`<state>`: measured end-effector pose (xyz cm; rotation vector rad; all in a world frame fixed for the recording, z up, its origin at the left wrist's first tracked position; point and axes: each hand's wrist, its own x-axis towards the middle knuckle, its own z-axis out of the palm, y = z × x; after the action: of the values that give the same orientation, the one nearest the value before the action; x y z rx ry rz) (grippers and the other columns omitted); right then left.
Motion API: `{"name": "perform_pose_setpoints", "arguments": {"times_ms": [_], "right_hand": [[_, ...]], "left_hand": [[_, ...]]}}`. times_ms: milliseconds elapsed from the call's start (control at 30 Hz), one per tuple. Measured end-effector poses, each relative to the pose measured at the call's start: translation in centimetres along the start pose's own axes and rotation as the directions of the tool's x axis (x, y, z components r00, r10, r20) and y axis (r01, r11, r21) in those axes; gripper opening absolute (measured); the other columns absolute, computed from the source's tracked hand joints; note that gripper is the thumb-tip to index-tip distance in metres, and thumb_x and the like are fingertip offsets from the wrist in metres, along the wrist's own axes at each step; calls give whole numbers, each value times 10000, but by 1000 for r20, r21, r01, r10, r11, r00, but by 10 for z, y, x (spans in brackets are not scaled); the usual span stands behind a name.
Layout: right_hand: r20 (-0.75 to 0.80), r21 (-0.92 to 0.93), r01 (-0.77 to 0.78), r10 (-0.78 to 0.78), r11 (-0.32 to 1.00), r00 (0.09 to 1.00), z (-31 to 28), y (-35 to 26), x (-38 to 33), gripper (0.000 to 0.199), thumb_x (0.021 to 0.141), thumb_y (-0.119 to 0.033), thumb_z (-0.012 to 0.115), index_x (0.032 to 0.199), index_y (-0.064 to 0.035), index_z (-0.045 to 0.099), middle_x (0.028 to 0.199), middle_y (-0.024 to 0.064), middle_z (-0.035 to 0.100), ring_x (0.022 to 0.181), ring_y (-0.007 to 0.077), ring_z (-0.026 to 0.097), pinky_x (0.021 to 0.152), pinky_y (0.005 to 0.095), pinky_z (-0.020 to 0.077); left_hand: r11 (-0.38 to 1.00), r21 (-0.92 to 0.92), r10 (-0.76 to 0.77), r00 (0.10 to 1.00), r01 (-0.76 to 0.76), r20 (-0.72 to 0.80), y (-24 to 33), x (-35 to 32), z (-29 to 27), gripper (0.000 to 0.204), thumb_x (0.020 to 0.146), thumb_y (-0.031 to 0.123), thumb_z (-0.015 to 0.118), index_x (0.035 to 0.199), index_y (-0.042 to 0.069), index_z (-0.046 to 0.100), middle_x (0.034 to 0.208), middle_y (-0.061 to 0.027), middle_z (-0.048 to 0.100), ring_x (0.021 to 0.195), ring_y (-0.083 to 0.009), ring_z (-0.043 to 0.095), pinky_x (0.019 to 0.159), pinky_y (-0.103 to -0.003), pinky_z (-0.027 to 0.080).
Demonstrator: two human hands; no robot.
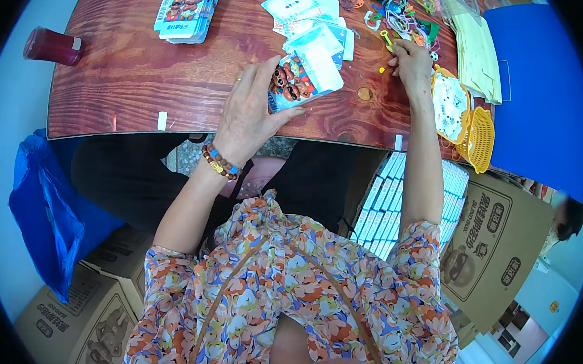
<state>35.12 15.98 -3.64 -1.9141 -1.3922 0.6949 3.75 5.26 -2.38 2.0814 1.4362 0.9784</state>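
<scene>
My left hand (246,109) is closed around a small printed carton (296,82) with cartoon figures in sunglasses on its front. The carton is tilted, and its white end flap (325,68) points to the upper right. My right hand (413,64) pinches a small yellow-green plastic trinket (387,40) at the edge of a heap of colourful trinkets (400,16). Just beyond the carton lie several loose pale blue and white printed packets (295,7), partly overlapping.
A stack of flat cartons (188,9) stands at the far left, beside a dark red jar (54,46). On the right are a yellow basket with small white pieces (448,105), another yellow basket (479,140) and pale yellow sheets (476,56). Cardboard boxes (495,241) flank me below the wooden table (124,85).
</scene>
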Motion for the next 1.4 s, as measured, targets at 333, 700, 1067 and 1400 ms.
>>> {"name": "perform_pose_setpoints", "arguments": {"times_ms": [333, 700, 1067, 1400], "right_hand": [[104, 129, 288, -302, 949, 948, -11, -71, -63, 144, 934, -102, 634, 1018, 1, 689, 800, 12, 663, 658, 61, 592, 566, 235, 455], [323, -337, 716, -639, 612, 698, 16, -111, -122, 175, 913, -150, 657, 1048, -59, 720, 933, 115, 727, 780, 266, 705, 663, 354, 535], [-121, -318, -24, -15, 948, 993, -122, 0, -71, 262, 899, -188, 668, 1078, -2, 709, 859, 78, 713, 679, 123, 634, 636, 264, 484], [15, -310, 2, 3, 951, 1000, -128, 58, -40, 195, 864, -195, 717, 897, -14, 652, 724, 4, 601, 632, 79, 536, 596, 259, 428]], "left_hand": [[999, 35, 17, 1000, -16, -6, -3, 1, 0, 787, 700, 233, 863, 1337, 2, 464, 1163, -193, 567, 1076, -378, 577, 900, -460, 496], [1000, 2, 18, 1000, -18, -3, 12, -1, 5, 756, 710, 231, 853, 1325, -4, 481, 1155, -196, 570, 1057, -382, 580, 904, -459, 494], [998, -55, 13, 1000, -13, 11, 16, 1, 4, 758, 724, 220, 852, 1343, -5, 477, 1183, -201, 570, 1089, -374, 582, 905, -446, 490], [994, -77, 90, 990, -82, 105, 28, 0, 19, 784, 737, 229, 846, 1365, -29, 455, 1211, -226, 569, 1108, -381, 590, 908, -444, 501]]}}
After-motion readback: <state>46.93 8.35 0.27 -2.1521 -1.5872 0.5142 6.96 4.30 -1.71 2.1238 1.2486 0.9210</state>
